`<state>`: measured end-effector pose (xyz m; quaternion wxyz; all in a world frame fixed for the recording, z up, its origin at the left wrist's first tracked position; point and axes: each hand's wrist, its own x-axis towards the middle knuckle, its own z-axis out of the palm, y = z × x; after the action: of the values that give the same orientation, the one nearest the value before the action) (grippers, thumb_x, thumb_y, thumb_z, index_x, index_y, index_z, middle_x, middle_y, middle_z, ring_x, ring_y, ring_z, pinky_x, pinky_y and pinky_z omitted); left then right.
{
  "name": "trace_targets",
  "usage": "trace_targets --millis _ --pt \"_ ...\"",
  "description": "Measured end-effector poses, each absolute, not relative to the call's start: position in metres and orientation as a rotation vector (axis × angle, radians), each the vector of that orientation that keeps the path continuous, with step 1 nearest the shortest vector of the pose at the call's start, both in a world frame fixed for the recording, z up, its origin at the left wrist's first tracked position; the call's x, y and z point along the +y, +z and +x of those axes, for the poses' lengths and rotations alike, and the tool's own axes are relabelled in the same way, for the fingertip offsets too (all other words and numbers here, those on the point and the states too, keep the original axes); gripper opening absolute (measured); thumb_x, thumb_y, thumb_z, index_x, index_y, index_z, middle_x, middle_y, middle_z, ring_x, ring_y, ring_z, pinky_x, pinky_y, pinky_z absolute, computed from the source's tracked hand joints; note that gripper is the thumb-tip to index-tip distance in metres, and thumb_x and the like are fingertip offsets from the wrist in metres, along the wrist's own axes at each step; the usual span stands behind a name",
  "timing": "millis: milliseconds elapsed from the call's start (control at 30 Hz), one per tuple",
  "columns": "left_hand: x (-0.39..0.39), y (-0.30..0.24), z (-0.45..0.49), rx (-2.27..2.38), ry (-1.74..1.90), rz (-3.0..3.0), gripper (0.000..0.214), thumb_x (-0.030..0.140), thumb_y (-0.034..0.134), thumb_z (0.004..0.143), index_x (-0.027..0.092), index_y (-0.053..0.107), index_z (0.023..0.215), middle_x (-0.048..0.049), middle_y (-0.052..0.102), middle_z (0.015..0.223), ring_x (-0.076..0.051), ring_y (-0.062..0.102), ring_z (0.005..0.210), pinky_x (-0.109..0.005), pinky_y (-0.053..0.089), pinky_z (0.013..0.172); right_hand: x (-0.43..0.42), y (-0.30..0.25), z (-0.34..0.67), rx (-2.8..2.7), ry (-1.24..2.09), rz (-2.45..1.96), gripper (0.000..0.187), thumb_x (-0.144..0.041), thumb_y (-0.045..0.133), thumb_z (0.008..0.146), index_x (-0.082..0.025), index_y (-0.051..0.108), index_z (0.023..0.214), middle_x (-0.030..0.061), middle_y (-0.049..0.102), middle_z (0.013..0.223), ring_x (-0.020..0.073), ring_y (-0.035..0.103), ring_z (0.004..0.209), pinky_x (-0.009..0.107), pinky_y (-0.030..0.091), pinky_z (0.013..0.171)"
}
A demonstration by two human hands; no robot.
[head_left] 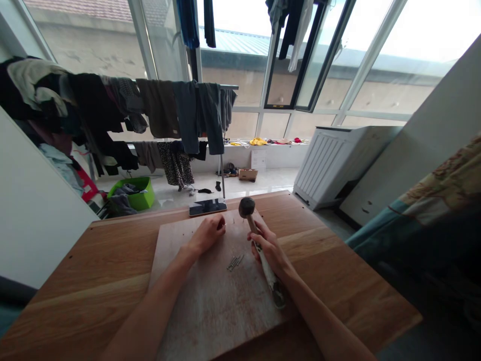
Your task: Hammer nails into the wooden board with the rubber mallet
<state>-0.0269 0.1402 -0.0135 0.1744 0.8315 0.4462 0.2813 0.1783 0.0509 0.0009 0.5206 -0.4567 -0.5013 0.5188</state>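
Observation:
My right hand (269, 249) is wrapped round the handle of a hammer (247, 206), whose dark head is raised above the far part of a pale wooden board (210, 306). My left hand (208, 233) rests on the board to the left of the hammer head, fingers pinched together on a thin nail at its fingertips. A small heap of loose nails (235, 261) lies on the board between my two hands.
The board lies on a wooden table (93, 271). A dark phone (208, 206) sits at the table's far edge. Beyond are a rack of hanging clothes (150, 115), a green basket (137, 193), a white cabinet (338, 160) and large windows.

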Motion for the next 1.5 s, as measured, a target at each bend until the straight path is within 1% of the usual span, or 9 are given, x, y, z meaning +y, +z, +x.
trace_targets --millis 100,267,433,667,833,1000,1167,1333,1500 --pt "0.142 -0.018 -0.028 1.264 0.851 2.369 0.014 0.009 0.057 0.082 0.017 0.066 0.089 -0.003 0.066 0.08 -0.017 0.061 0.073 -0.028 0.047 0.073 0.05 0.001 0.178 -1.21 1.245 -1.105 0.027 -0.033 0.058 0.08 -0.02 0.057 0.104 -0.0046 0.058 0.074 0.0058 0.044 0.036 0.02 0.035 0.032" --pt "0.142 -0.018 -0.03 1.275 0.907 2.405 0.014 0.009 0.057 0.081 0.018 0.068 0.082 -0.006 0.065 0.088 -0.018 0.062 0.079 -0.03 0.049 0.078 0.05 0.001 0.179 -1.217 1.235 -1.117 0.025 -0.033 0.058 0.081 -0.02 0.057 0.103 -0.0044 0.058 0.076 0.0058 0.045 0.037 0.02 0.035 0.031" --pt "0.144 -0.018 -0.031 1.211 0.912 2.334 0.014 0.01 0.058 0.08 0.017 0.071 0.081 -0.0041 0.065 0.081 -0.016 0.062 0.072 -0.028 0.05 0.073 0.051 0.0 0.179 -1.239 1.213 -1.123 0.022 -0.032 0.058 0.081 -0.02 0.058 0.1 -0.004 0.058 0.074 0.0061 0.046 0.038 0.019 0.035 0.032" --pt "0.144 -0.025 -0.027 1.176 0.97 2.253 0.016 0.01 0.059 0.081 0.016 0.072 0.085 -0.0049 0.068 0.083 -0.016 0.064 0.073 -0.027 0.051 0.073 0.052 -0.003 0.18 -1.244 1.232 -1.095 0.027 -0.031 0.058 0.081 -0.02 0.058 0.105 -0.0033 0.06 0.078 0.0058 0.046 0.037 0.02 0.035 0.032" --pt "0.144 -0.033 -0.02 1.184 1.015 2.227 0.017 0.008 0.059 0.081 0.017 0.072 0.086 -0.0033 0.068 0.082 -0.016 0.063 0.074 -0.027 0.05 0.072 0.05 -0.001 0.178 -1.24 1.359 -0.982 0.034 -0.029 0.055 0.08 -0.02 0.056 0.113 -0.0018 0.061 0.086 0.0044 0.044 0.036 0.02 0.032 0.031" --pt "0.147 -0.036 -0.018 1.315 1.068 2.189 0.01 0.015 0.063 0.081 0.018 0.073 0.08 -0.0022 0.064 0.079 -0.015 0.061 0.074 -0.027 0.049 0.073 0.045 0.004 0.169 -1.302 1.409 -0.958 0.029 -0.036 0.055 0.084 -0.018 0.057 0.107 -0.0046 0.057 0.067 0.0048 0.039 0.034 0.019 0.028 0.032" --pt "0.149 -0.034 -0.018 1.357 1.074 2.127 0.009 0.014 0.067 0.079 0.017 0.074 0.076 -0.0012 0.063 0.075 -0.014 0.06 0.068 -0.026 0.047 0.068 0.044 0.002 0.163 -1.353 1.372 -0.94 0.035 -0.038 0.055 0.087 -0.019 0.055 0.116 0.0013 0.065 0.087 0.0028 0.041 0.035 0.019 0.032 0.033" --pt "0.148 -0.033 -0.018 1.291 1.093 2.133 0.015 0.011 0.065 0.078 0.019 0.077 0.08 -0.0014 0.065 0.077 -0.014 0.061 0.071 -0.026 0.047 0.071 0.043 -0.001 0.162 -1.429 1.311 -0.951 0.043 -0.039 0.053 0.091 -0.021 0.052 0.13 0.0057 0.067 0.102 0.0023 0.046 0.036 0.019 0.036 0.034" --pt "0.145 -0.03 -0.018 1.268 1.107 2.12 0.016 0.012 0.063 0.078 0.019 0.076 0.083 -0.0002 0.061 0.075 -0.012 0.057 0.065 -0.024 0.047 0.066 0.043 -0.004 0.162 -1.442 1.306 -0.946 0.046 -0.039 0.055 0.091 -0.022 0.05 0.134 0.0071 0.068 0.106 0.0024 0.047 0.038 0.019 0.039 0.035"
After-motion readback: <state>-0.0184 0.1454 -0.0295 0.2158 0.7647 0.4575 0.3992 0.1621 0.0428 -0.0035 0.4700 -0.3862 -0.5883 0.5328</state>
